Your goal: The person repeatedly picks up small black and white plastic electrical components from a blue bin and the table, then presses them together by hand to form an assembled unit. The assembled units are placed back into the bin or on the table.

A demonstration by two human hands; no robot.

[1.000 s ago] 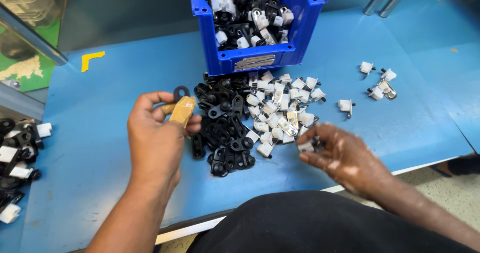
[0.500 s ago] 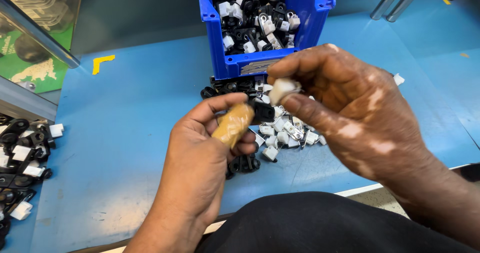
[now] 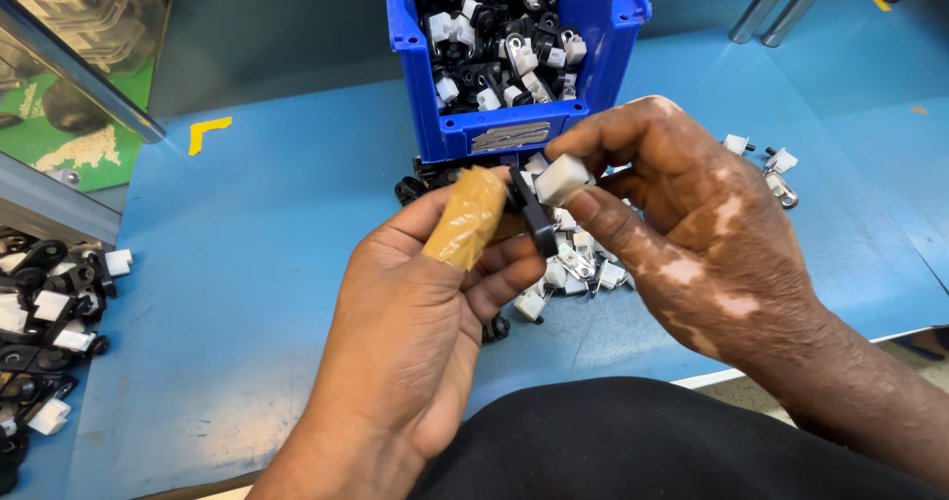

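Note:
My left hand (image 3: 415,322) is raised over the blue table, its thumb wrapped in tan tape (image 3: 465,218), and it grips a black plastic clip (image 3: 537,221) between thumb and fingers. My right hand (image 3: 692,233) pinches a small white plastic block (image 3: 563,178) and holds it against the top of the black clip. Both hands meet just in front of the blue bin (image 3: 514,134). Under them lies a loose pile of black and white parts (image 3: 573,263), mostly hidden by my hands.
The blue bin holds several black and white parts. A few white pieces with metal pins (image 3: 771,164) lie to the right. At the left edge sits another heap of black and white parts (image 3: 44,312). Metal legs (image 3: 781,1) stand at the back right.
One second ago my right hand was low on the table picking up a part; it rose to meet my left hand, and the white block now touches the black clip.

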